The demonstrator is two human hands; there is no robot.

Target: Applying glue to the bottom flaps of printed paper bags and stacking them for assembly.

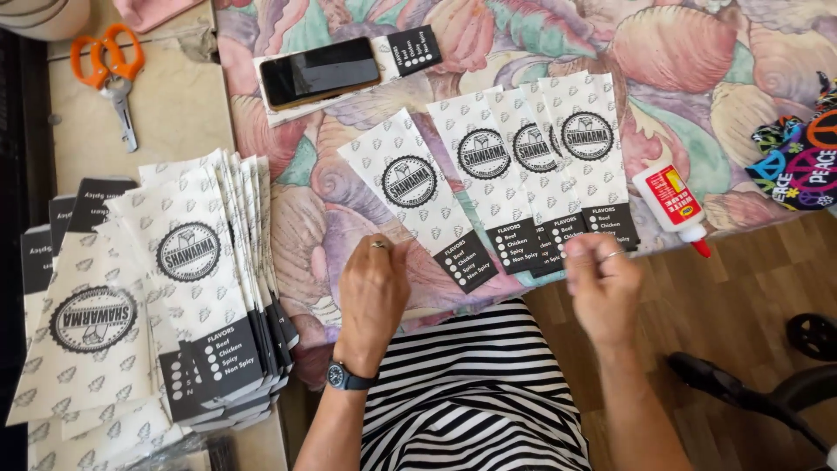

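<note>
Several white printed paper sleeves with round black emblems and black ends lie fanned on a floral cloth. My left hand point(373, 292), with a ring and a wristwatch, rests fingers down beside the leftmost sleeve point(418, 196). My right hand point(597, 283) hovers, blurred, at the black ends of the overlapping sleeves point(532, 161), fingers curled; nothing is clearly held. A white glue bottle with a red tip point(671, 205) lies just right of the sleeves.
A thick stack of the same sleeves point(187, 279) sits at the left on a beige surface. Orange-handled scissors point(113, 74) lie at top left. A black phone point(318, 70) rests on another sleeve. A colourful patterned cloth point(798, 161) is at right.
</note>
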